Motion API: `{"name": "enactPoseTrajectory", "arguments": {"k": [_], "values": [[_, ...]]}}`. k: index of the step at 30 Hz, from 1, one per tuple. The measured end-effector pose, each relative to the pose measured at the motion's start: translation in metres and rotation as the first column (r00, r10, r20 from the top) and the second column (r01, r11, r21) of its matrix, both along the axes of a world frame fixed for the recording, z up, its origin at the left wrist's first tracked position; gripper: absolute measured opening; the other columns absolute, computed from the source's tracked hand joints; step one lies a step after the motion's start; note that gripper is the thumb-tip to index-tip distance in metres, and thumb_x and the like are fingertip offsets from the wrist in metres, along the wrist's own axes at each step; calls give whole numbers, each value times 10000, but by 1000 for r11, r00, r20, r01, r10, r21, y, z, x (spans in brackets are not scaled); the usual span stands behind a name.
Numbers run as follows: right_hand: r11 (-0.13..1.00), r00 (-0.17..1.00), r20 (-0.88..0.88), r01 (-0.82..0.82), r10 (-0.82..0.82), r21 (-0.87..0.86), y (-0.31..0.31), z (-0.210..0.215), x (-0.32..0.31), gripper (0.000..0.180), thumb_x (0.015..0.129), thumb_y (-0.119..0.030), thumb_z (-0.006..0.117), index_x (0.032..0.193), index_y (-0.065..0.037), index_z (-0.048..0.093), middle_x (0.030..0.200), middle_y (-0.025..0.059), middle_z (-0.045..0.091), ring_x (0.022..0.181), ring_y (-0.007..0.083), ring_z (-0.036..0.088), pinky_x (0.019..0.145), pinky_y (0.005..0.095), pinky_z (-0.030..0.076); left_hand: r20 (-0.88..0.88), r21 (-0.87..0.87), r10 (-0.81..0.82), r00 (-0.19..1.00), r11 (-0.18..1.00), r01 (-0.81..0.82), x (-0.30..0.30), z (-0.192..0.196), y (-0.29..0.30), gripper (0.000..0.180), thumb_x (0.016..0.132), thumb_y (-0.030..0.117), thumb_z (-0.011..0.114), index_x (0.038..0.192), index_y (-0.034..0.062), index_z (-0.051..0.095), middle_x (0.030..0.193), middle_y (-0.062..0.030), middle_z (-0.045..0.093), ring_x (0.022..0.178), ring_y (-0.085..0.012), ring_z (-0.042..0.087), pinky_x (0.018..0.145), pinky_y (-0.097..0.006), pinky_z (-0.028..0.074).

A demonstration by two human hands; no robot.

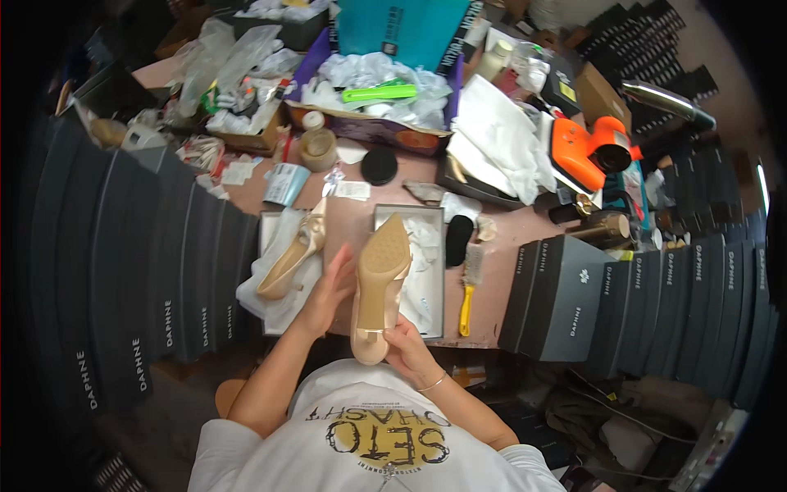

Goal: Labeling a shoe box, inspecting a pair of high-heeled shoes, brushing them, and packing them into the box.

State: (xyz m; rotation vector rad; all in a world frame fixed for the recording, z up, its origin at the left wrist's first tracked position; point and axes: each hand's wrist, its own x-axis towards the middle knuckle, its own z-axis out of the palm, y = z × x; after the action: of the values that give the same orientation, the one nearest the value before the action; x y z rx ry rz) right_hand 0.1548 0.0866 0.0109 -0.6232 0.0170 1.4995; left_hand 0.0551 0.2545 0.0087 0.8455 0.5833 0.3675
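Shoes: two; a beige satin high-heeled shoe (382, 279) is held up over the near edge of the table, sole showing and pointed toe away from the person, while a matching beige shoe with a gathered ornament (283, 272) lies on its side to the left.
Hands: two; the right hand (407, 348) pinches the first shoe by its heel end, thumb against the side; the left hand (330, 291) is spread just beside it, its fingers blurred, and from here I cannot tell whether they touch it.
Shallow grey-edged boxes: two; the right-hand open box (443, 275) holds crumpled white tissue (422, 266), and the left-hand one (268, 321) lies under the white paper (256, 287) beneath the other shoe.
Purple cardboard box: one (369, 129); crumpled white paper fills it, a bright green strip-shaped tool (379, 93) on top.
Tools: one yellow-handled brush (466, 303), one black oval pad (459, 240), one orange handheld device (584, 154).
Jar: one, clear with a white cap (317, 149), something tan inside.
Dark grey shoeboxes: stacked at left (111, 271) and right (557, 303); the outermost fade into the dark rim, too many to count surely.
Hard to see: the first shoe's upper, mostly turned away.
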Motion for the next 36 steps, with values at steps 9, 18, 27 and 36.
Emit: {"name": "enactPoseTrajectory", "arguments": {"k": [9, 18, 27, 36], "values": [[924, 834, 398, -334, 382, -186, -15, -3, 77, 302, 910, -199, 632, 1142, -15, 575, 1026, 44, 636, 931, 103, 593, 830, 266, 493, -198, 77, -25, 980, 996, 41, 23, 6, -65, 633, 900, 98, 557, 1445, -23, 258, 1407, -175, 401, 1241, -206, 449, 1005, -286, 374], [711, -34, 913, 639, 407, -293, -26, -149, 324, 382, 819, -129, 633, 1167, -4, 537, 1066, 200, 590, 908, 307, 612, 798, 363, 498, -416, 396, -260, 871, 810, 431, 45, 43, -62, 466, 924, 117, 536, 1366, 8, 435, 1326, -199, 484, 1193, -247, 508, 991, -308, 391], [760, -369, 664, 311, 650, -571, 15, -110, 324, 532, 654, -152, 773, 1142, -129, 564, 1055, 138, 614, 987, 358, 585, 863, 465, 471, -478, 468, -312, 821, 701, 538, 51, 46, -54, 490, 907, 101, 531, 1379, 23, 423, 1295, -187, 501, 1176, -244, 518, 978, -308, 397], [929, 832, 516, 329, -202, -167, -12, -8, 209, 319, 847, -27, 655, 1127, -11, 503, 993, 70, 606, 894, 158, 629, 783, 297, 544, -458, 511, -483, 747, 544, 665, 50, 35, -30, 471, 923, 169, 518, 1378, 71, 443, 1286, -200, 510, 1162, -309, 527, 979, -355, 407]]}}
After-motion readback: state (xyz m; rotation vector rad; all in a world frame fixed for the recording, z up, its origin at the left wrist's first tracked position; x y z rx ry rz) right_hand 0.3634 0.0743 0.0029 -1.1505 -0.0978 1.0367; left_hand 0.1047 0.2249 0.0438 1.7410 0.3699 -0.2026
